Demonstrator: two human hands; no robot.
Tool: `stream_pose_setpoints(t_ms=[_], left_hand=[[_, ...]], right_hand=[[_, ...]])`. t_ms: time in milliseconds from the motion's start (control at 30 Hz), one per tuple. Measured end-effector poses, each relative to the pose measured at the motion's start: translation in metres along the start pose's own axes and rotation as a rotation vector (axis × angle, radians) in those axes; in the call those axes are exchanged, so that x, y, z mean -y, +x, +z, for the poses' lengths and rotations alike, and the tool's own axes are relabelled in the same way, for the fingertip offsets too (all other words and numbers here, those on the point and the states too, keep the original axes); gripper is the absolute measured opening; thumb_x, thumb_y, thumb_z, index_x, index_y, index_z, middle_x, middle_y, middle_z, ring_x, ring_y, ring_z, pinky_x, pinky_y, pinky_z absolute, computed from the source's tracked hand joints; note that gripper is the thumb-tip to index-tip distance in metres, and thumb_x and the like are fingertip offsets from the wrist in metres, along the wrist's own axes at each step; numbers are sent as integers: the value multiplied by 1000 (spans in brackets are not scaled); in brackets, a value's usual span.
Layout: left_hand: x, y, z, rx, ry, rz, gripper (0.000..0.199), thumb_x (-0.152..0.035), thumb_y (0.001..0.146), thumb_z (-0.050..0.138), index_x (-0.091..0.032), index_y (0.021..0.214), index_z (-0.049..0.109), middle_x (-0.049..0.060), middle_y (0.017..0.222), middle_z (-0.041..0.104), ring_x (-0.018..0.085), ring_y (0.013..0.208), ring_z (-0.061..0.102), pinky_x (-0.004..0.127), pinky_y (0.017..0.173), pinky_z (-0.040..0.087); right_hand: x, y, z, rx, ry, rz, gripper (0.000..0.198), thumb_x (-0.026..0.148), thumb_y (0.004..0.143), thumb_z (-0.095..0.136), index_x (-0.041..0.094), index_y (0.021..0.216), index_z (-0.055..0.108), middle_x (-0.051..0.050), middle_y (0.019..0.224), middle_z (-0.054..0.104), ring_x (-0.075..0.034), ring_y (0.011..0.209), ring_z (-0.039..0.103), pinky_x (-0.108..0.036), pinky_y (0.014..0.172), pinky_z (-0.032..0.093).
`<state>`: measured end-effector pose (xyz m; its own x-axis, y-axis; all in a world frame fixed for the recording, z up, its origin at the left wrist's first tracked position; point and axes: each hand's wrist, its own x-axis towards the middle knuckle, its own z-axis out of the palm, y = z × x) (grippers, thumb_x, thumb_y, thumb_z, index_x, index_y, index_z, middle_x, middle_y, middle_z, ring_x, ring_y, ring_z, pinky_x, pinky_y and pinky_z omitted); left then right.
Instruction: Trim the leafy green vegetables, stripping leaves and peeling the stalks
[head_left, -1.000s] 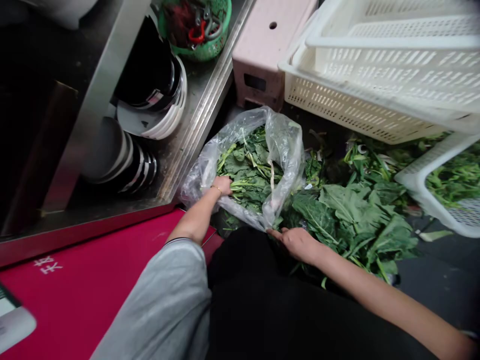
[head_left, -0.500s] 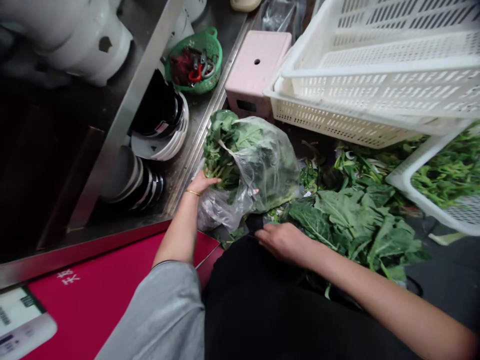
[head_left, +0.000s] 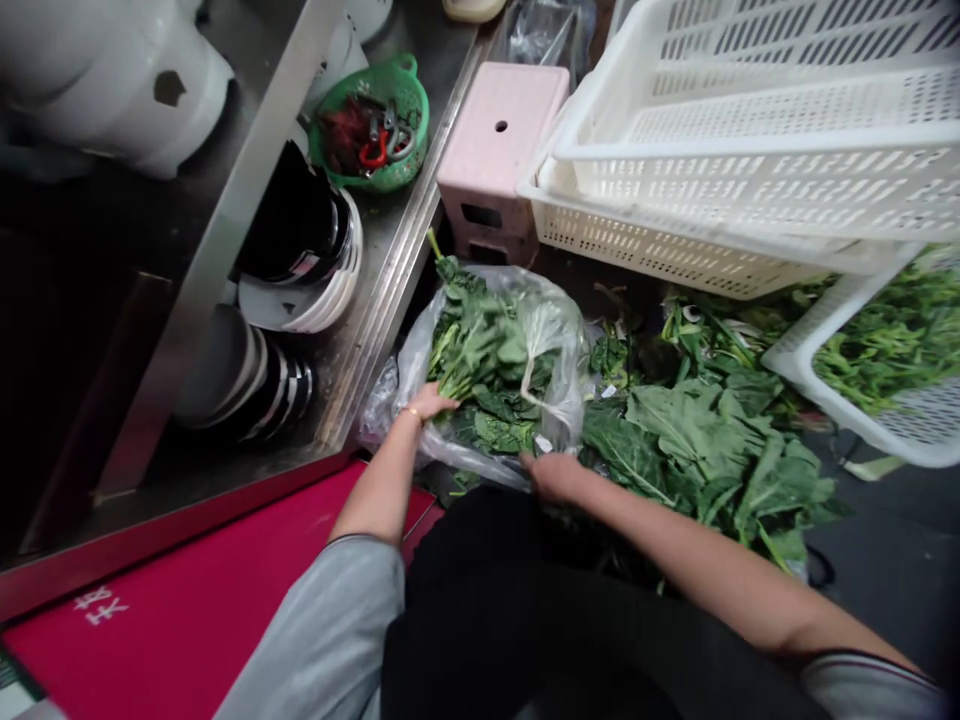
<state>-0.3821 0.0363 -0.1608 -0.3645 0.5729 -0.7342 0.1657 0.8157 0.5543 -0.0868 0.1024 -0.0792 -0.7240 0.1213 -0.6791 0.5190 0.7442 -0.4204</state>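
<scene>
My left hand [head_left: 433,402], with a thin bangle at the wrist, is closed round the stems of a bunch of leafy greens [head_left: 480,335]. The bunch lies over the mouth of a clear plastic bag [head_left: 574,330], slightly blurred. More greens show inside the bag, below the bunch. At the bag's near right edge my right hand [head_left: 553,474] is closed on the plastic rim; its fingertips are partly hidden. Just right of that hand, a heap of large green leaves [head_left: 697,440] lies on the floor.
A pink stool [head_left: 502,110] and stacked white plastic crates [head_left: 720,180] stand beyond the bag. Another white crate [head_left: 862,420] at the right holds greens. Along the left runs a metal shelf [head_left: 382,300] with stacked buckets [head_left: 322,290] and a green colander [head_left: 416,125] holding tools.
The bag's mouth is now spread open towards me, with greens visible inside. My left hand has brought the bunch over the opening. My right hand is now at the bag's rim.
</scene>
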Motion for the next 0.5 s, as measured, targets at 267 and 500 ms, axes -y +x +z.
stream_pose_setpoints(t_ms=[267, 500], left_hand=[[-1, -53, -21, -47, -496, 196, 47, -33, 48, 78, -13, 88, 63, 8, 86, 68, 24, 82, 63, 39, 80, 50], [-124, -86, -35, 184, -879, 620, 31, -30, 55, 76, -16, 79, 62, 6, 95, 64, 23, 79, 65, 39, 74, 53]], right_hand=[[-96, -20, -74, -509, 938, 592, 57, 44, 95, 31, 12, 140, 18, -12, 84, 69, -18, 48, 61, -29, 49, 49], [-32, -42, 0, -216, 317, 349, 68, 34, 89, 46, 4, 145, 19, -22, 98, 67, -31, 88, 67, -37, 73, 49]])
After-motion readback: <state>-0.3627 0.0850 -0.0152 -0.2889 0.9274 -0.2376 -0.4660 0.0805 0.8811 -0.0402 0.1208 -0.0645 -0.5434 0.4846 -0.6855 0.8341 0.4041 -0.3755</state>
